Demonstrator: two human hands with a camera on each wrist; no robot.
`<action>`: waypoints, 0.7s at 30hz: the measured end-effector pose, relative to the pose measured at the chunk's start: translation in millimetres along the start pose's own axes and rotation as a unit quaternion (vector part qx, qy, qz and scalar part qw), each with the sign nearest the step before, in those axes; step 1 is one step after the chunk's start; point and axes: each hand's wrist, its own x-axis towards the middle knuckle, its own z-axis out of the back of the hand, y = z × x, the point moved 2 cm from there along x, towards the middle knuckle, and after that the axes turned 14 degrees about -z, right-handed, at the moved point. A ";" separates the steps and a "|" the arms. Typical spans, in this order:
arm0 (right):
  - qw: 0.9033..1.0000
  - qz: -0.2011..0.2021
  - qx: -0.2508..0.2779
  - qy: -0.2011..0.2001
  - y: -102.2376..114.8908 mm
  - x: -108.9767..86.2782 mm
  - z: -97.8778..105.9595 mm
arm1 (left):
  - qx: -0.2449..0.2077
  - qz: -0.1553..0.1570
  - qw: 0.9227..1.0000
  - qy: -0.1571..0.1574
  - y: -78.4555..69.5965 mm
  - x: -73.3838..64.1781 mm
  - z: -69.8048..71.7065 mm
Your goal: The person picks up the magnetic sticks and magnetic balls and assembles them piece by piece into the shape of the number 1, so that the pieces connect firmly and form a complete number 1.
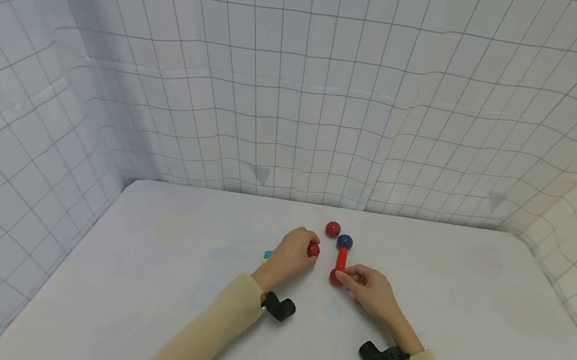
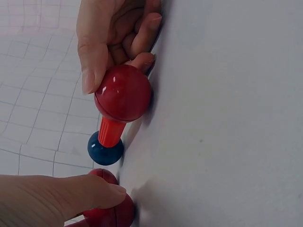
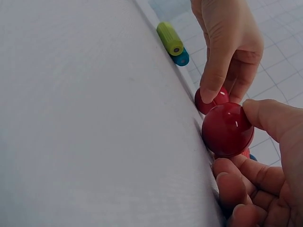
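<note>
My right hand (image 1: 369, 289) pinches a glossy red ball (image 1: 335, 277) between thumb and fingers, low over the white table. An orange-red ribbed rod (image 1: 341, 258) runs from that ball to a dark blue ball (image 1: 345, 241) at its far end. To the left, my left hand (image 1: 295, 252) grips another red ball (image 1: 314, 250), its thumb on top in the left wrist view. That ball is apart from the joined piece. A third red ball (image 1: 333, 229) lies beyond, close to the blue one.
A yellow-green rod (image 3: 169, 38) and a blue rod (image 3: 182, 57) lie side by side, mostly behind my left wrist in the head view. Something orange-red (image 1: 357, 300) shows partly under my right hand. White gridded curtains (image 1: 303, 93) surround the table (image 1: 150, 284).
</note>
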 end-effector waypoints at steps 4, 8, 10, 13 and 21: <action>1.000 -0.003 0.003 0.002 0.0 0.0 0.2 | -0.003 0.002 1.000 0.000 -3.3 -5.6 -1.1; 1.000 -0.005 0.006 0.002 0.7 -0.3 0.7 | -0.013 -0.001 1.000 -0.004 -5.4 -11.2 -1.7; 1.000 -0.006 0.006 0.002 1.1 -0.4 0.9 | -0.018 -0.004 1.000 -0.007 -6.0 -13.9 -1.8; 1.000 -0.008 0.005 0.004 1.7 -0.8 1.2 | -0.023 -0.012 1.000 -0.011 -7.5 -18.3 -1.9; 1.000 -0.011 0.004 0.000 2.6 -1.8 1.1 | -0.021 -0.030 0.999 -0.032 -7.5 -25.1 -2.0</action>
